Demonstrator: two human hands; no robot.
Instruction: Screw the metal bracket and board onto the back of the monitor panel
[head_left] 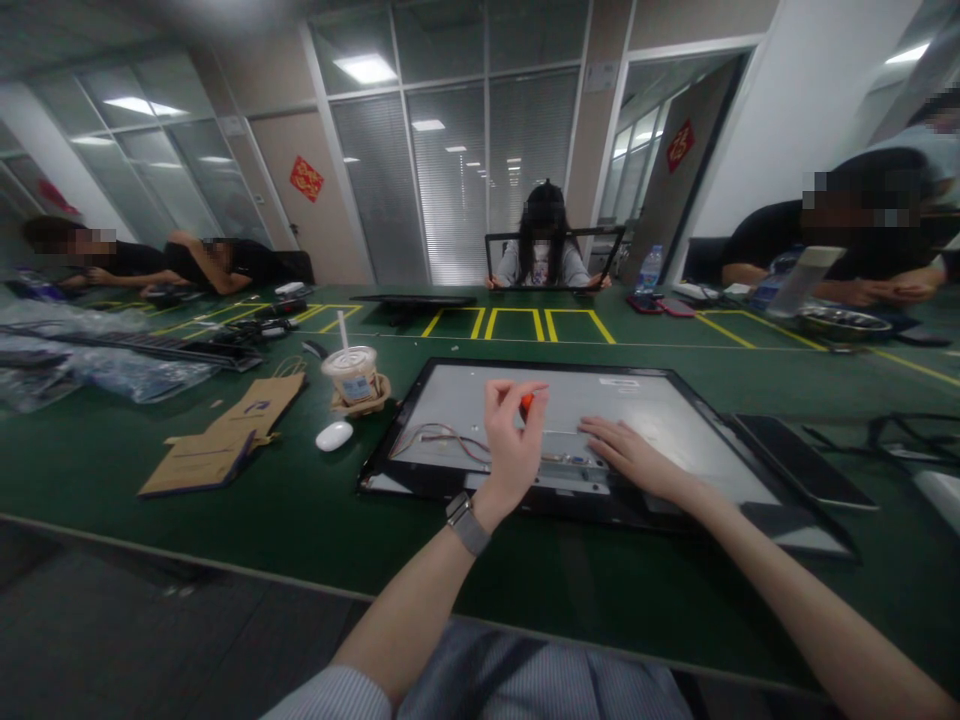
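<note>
My left hand (514, 440), with a watch on its wrist, is raised over a display panel. Its fingers are curled round a small orange-red object (526, 403), mostly hidden, whose kind I cannot make out. Fingers outstretched, my right hand (634, 458) lies flat on the panel's grey back near its lower edge. The display panel (660, 400) rests on the table in a black frame, its metal back facing up. Thin wires (442, 437) run along its left part to a narrow circuit strip (574, 460) between my hands.
Left of the panel stand a lidded drink cup (354, 375) in a cardboard holder, a white mouse (334, 436) and a brown paper bag (225, 435). To the right lies a dark flat slab (802, 460) near cables. Across the green table (300, 530), a person holds a black frame (555, 290).
</note>
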